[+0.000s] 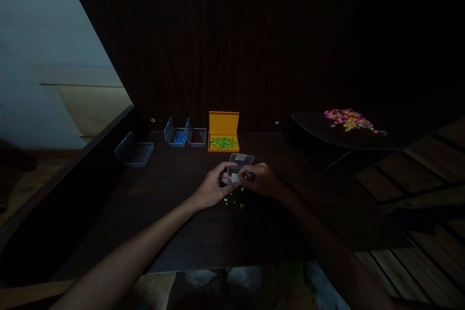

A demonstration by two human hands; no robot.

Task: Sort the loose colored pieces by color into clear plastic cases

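A small clear plastic box [240,158] with its lid raised sits near the middle of the dark table. My left hand [212,187] is wrapped round the box's left side, thumb along the near edge. Over the box's right side, my right hand [262,180] has its fingertips pinched together; what they hold, if anything, is hidden. A pale piece [235,178] shows between the hands, at the box. Several small yellow and whitish bits [241,206] lie scattered on the table just in front of the hands.
Behind the hands stands an open yellow case [224,121] with green pieces. Left of it are open clear boxes, one with blue pieces [179,137] and one with dark reddish pieces [198,136]. Another open clear box [140,154] sits farther left. Mixed colourful pieces [349,119] are heaped on a side shelf.
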